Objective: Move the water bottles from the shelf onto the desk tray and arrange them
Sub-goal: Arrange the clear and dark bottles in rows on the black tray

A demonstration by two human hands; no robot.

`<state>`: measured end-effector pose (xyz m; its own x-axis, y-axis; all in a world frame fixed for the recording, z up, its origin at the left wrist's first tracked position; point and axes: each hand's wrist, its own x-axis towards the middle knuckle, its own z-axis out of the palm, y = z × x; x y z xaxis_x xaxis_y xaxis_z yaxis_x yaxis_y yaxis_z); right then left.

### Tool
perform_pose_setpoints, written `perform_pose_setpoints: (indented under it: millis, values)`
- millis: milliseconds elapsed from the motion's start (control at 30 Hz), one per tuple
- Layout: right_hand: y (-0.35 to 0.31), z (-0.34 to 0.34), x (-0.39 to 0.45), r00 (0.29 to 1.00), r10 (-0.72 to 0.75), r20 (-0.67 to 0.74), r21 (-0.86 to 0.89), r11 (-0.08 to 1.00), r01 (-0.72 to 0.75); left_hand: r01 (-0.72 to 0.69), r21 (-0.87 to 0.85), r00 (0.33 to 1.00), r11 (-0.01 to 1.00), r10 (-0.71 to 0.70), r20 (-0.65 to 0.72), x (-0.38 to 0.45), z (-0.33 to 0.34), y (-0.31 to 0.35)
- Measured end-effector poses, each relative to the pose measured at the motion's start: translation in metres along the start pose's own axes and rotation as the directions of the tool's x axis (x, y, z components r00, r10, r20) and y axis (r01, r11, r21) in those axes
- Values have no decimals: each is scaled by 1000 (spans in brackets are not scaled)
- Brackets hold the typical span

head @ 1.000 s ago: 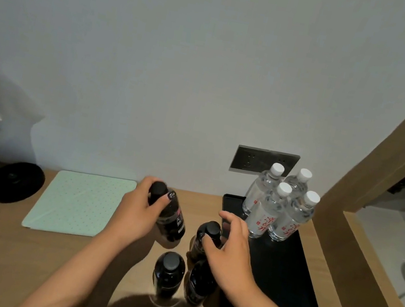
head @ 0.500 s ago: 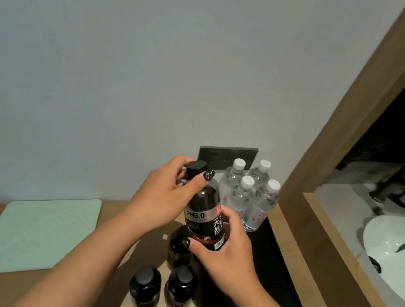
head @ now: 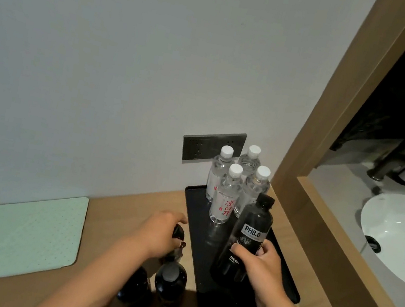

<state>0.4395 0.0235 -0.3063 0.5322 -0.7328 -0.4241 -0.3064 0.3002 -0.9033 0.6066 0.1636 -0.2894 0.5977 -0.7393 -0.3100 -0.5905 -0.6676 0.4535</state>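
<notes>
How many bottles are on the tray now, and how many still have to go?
Done: four clear bottles stand at the back of the black tray. In hand: the right hand sets a PH8.0 bottle on the tray; the left hand grips another dark bottle on the desk. Left: two dark bottles beside the tray.

Your left hand [head: 158, 236] and right hand [head: 261, 268] are bare, as are both forearms running to the lower edge of the frame: no sleeves, gloves, watch or rings show. One left fingernail carries dark polish.
</notes>
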Motion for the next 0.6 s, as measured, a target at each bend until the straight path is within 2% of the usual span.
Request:
perform_pose_setpoints:
  millis: [67,133,333,500,600]
  values:
    - [5,0,12,1000,-9,-12,-93,996,8,-6,86,1000,996,8,-27,5,6,-4]
    - [9,2,23,1000,-24,-16,-178,984,20,-19,87,998,996,23,-50,7,11,-6]
    - [10,20,50,996,-87,-3,-328,941,81,-5,-26,998,1000,3,-69,14,24,-7]
    - [14,31,67,977,-201,69,-383,899,211,59,-173,995,983,-72,-70,18,22,-12]
    - [24,34,77,957,-278,84,-426,858,287,62,-214,988,975,-90,-122,19,22,-15]
